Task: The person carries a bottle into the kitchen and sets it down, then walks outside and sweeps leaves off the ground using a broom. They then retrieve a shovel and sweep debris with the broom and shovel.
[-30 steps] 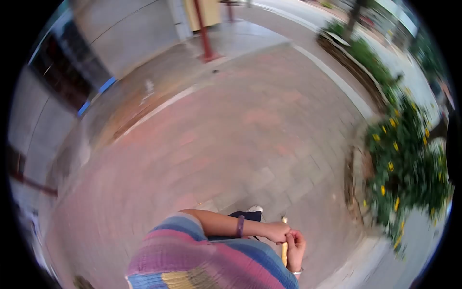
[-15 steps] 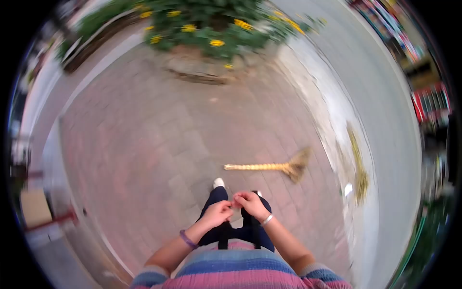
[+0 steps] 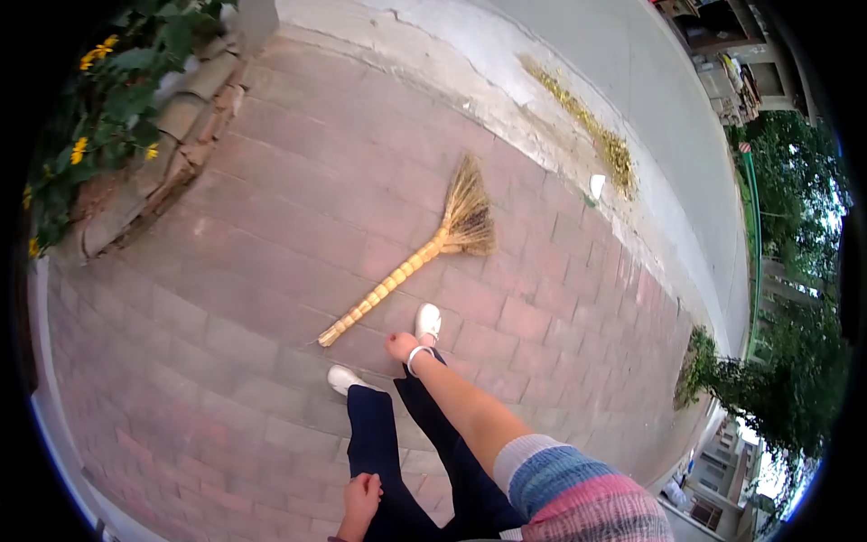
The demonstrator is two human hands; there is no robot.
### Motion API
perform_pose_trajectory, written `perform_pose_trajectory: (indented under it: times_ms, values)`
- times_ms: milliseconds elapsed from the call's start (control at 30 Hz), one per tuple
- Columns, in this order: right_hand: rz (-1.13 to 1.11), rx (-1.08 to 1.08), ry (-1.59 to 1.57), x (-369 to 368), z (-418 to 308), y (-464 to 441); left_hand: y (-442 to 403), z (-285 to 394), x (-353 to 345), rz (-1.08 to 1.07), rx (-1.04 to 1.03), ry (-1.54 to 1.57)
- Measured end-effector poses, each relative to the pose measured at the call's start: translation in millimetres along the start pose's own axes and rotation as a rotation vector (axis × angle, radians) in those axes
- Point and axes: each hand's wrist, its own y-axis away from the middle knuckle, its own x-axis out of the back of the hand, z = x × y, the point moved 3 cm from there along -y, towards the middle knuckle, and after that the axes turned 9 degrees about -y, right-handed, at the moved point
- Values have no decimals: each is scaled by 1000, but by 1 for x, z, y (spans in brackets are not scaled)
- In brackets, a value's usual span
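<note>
A straw broom [image 3: 386,286] lies on the brick paving in front of my feet, its bristle head [image 3: 470,212] toward the upper right and its bound, segmented handle toward the lower left. My right hand [image 3: 403,347], with a light bracelet at the wrist, is held out over my right shoe, fingers curled in. It is the nearer hand to the broom but does not touch it. Low in the view, my left hand [image 3: 363,493] hangs beside my left trouser leg with its fingers bent inward. No object shows in either hand.
A flower bed [image 3: 113,117] with yellow blooms and a stone border [image 3: 185,135] stands at upper left. Along the concrete strip [image 3: 506,99] lies a line of dry plant debris [image 3: 591,126], with a white scrap [image 3: 597,186] beside it. Road, trees and buildings are at right.
My hands were together in front of my waist and are now apart, the right reaching forward. My view has turned right, bringing the broom nearer the middle and the flower bed to the left.
</note>
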Motion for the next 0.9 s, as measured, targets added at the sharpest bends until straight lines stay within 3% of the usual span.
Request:
perform_pose_trajectory:
  times_ms: [67,100,167,267,333,500,700,767,867,900]
  values:
    - [-21,40,-62,1,0,-42,-20,-5,-12,200,-242,-383]
    - [-37,41,-179,-2,0,-57,-22,-3,-17,357,-353,-403]
    - [-79,8,-331,-3,4,-96,-20,46,-5,297,-362,-391]
    - [-16,-8,-380,-28,19,-160,-31,42,-2,245,-344,-408]
    - [-23,-52,-576,-33,11,-176,-36,45,4,209,-307,-402]
    - [-79,-105,-431,-77,21,-229,-49,54,4,159,-270,-392]
    - [62,-122,-462,-61,16,-195,-53,63,4,98,-303,-387]
    - [70,-144,-600,-39,7,-157,-60,57,-2,184,-236,-373]
    - [315,93,-572,8,-11,-83,-74,51,-5,285,-220,-360]
    - [338,72,-622,35,-14,-45,-64,60,-6,289,-179,-344]
